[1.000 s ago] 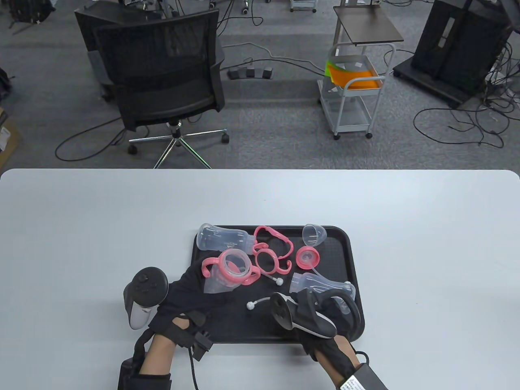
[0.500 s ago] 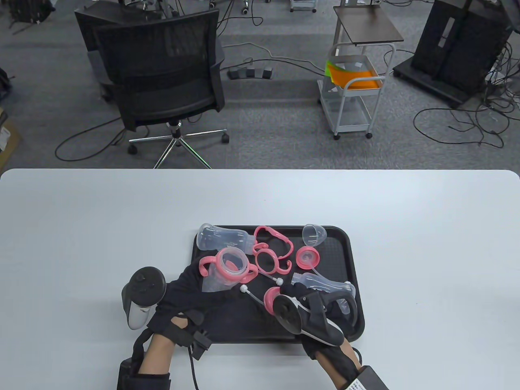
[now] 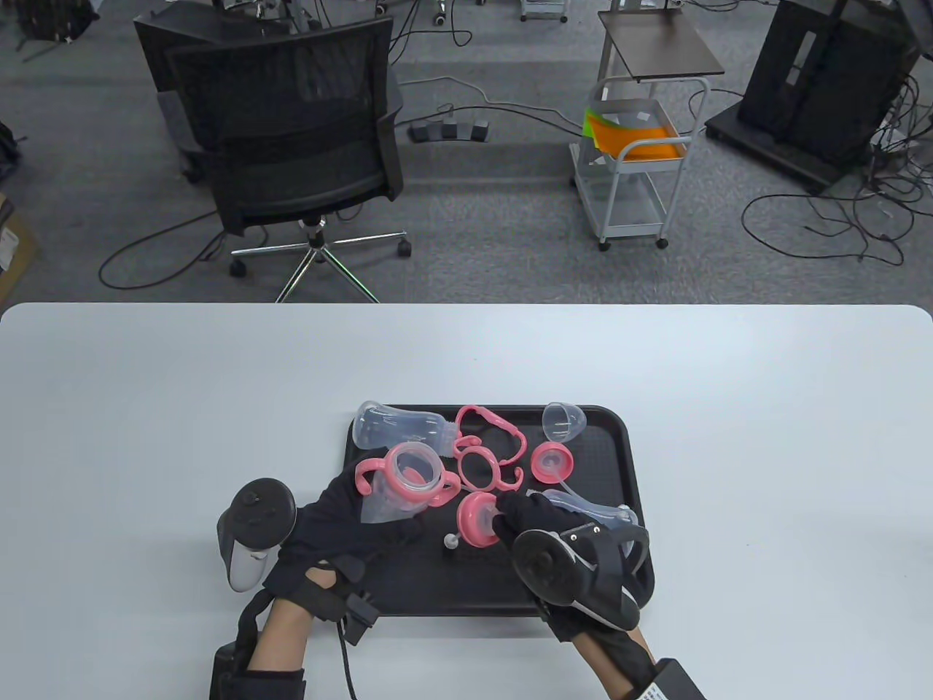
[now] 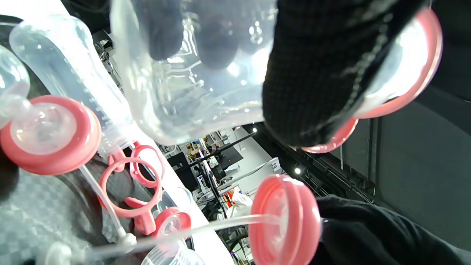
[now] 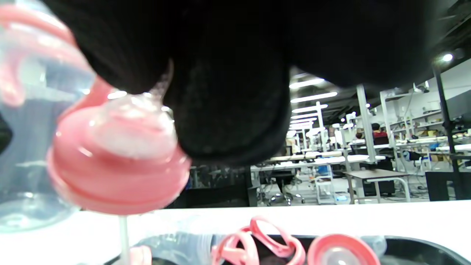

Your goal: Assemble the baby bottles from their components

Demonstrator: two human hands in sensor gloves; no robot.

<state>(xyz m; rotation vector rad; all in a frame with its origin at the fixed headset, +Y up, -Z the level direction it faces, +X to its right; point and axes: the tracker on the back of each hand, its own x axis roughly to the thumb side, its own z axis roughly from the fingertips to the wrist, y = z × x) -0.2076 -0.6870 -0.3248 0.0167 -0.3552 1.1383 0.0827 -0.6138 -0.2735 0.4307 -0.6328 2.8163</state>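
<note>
My left hand point(image 3: 364, 514) grips a clear bottle with a pink handle ring point(image 3: 407, 481), tilted, mouth up, over the black tray point(image 3: 628, 445). In the left wrist view my fingers point(image 4: 305, 73) wrap the bottle point(image 4: 191, 92). My right hand point(image 3: 510, 514) pinches a pink nipple cap point(image 3: 477, 519) with a thin straw hanging from it point(image 3: 450, 541), just right of the bottle's mouth and apart from it. The cap also shows in the left wrist view point(image 4: 283, 221) and the right wrist view point(image 5: 117, 162), under my fingers point(image 5: 228, 110).
On the tray lie a bare clear bottle point(image 3: 397, 426), loose pink handle rings point(image 3: 485, 452), a second pink cap with straw point(image 3: 552, 463), a clear dome lid point(image 3: 563, 421) and another clear bottle point(image 3: 590, 510) partly under my right hand. White table point(image 3: 729, 379) surrounds the tray.
My right hand picked the pink cap with its straw off the tray and carried it left toward the bottle. My left hand raised the bottle slightly.
</note>
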